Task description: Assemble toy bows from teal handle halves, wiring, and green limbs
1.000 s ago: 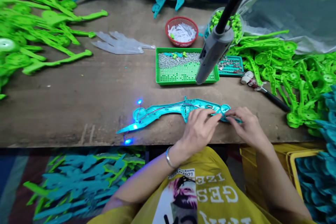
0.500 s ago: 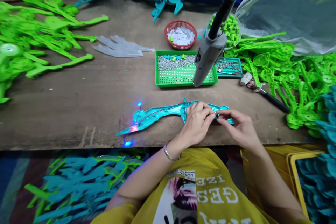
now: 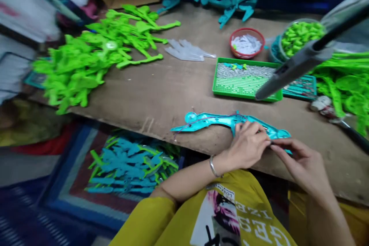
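Note:
A teal plastic bow-shaped shell lies open side up near the table's front edge, with thin wires running along its inside. My left hand rests over its right part, fingers closed, the fingertips meeting those of my right hand. Between both sets of fingertips sits a small dark part, mostly covered and too small to name. My right thumb and forefinger pinch it from the right. Small bulbs on the wires hang off the shell's left end and look unlit.
Behind the shell stands a green tray of screws, beside a teal tray of small metal parts. A grey tool hangs above them. Farther back are a red basket and a tub of green pieces. Green parts pile up left.
The view has swung left, so the table items sit farther right in the picture. The blue and red lights at the shell's left end have gone out. Both hands keep their pinch.

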A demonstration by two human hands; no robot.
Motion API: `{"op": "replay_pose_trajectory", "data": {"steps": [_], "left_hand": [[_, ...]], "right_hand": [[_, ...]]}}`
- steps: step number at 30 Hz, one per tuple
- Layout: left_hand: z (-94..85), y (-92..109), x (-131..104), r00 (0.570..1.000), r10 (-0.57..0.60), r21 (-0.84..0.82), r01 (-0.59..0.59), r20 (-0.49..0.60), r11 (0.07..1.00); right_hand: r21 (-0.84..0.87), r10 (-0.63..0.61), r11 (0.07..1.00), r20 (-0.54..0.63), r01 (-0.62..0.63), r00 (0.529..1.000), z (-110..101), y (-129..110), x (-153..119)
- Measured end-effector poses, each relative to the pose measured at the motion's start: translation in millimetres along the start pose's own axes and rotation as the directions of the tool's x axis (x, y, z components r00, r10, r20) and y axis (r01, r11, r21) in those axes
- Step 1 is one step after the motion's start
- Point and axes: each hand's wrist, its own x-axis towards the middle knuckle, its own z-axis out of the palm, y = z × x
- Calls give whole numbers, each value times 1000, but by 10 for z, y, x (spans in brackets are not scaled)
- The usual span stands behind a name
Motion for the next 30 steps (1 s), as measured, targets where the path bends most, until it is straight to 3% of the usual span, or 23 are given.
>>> {"op": "replay_pose_trajectory", "data": {"steps": [3, 6, 8, 10, 12, 13, 17, 21, 24, 27, 30], "left_hand": [[-34, -28, -184, 998, 39, 42, -36, -53, 998], [-201, -130, -485, 980, 15, 32, -9, -197, 999], [-388, -270, -728, 927, -39, 55, 64, -373, 996], [-607, -460, -972, 824, -122, 113, 219, -553, 969], [-813, -662, -1186, 754, -251, 187, 442, -607, 877], [-897, -755, -1272, 745, -293, 228, 510, -599, 830], [-1064, -998, -1456, 789, -339, 341, 549, -513, 763], [-1104, -1051, -1456, 807, -323, 286, 502, -494, 817], [-1155, -1042, -1430, 816, -288, 192, 430, -501, 882], [-1176, -1041, -1403, 805, -271, 129, 391, -527, 911], [-1131, -1068, -1375, 779, -298, 110, 421, -552, 900]], "right_hand": [[-189, -64, 979, 76, 77, 995, -42, -19, 45], [-354, -168, 915, 99, 192, 981, -28, -143, 148], [-387, -264, 869, 165, 308, 950, 35, -253, 222], [-362, -347, 821, 299, 442, 889, 135, -372, 294], [-319, -376, 787, 429, 527, 821, 260, -510, 370], [-299, -378, 782, 472, 548, 797, 333, -588, 415], [-190, -409, 787, 552, 587, 727, 723, -921, 655], [-110, -490, 780, 505, 616, 710, 1235, -1086, 893], [-143, -524, 743, 484, 654, 701, 1573, -1090, 981], [-250, -515, 687, 495, 682, 700, 1784, -1069, 1007], [-258, -530, 684, 467, 682, 708, 1846, -1036, 1019]]}}
